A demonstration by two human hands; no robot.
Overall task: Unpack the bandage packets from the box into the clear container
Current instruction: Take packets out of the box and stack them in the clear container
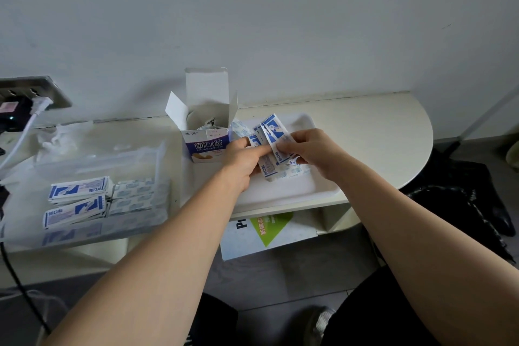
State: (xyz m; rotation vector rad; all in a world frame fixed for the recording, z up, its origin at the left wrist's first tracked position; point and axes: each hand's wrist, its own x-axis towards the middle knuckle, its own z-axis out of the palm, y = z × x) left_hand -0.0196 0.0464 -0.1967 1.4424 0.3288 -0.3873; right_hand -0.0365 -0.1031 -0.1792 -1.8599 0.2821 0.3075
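Both forearms reach forward; my left hand [241,159] and right hand [307,152] pinch a fan of bandage packets [273,132] over the white tray [283,194], beside the open box [206,146]. I judge I am gathering them; next, carry them left into the clear container [98,161].

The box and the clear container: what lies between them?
Nothing. The head view shows only a narrow strip of bare tabletop between the open box and the right wall of the clear container.
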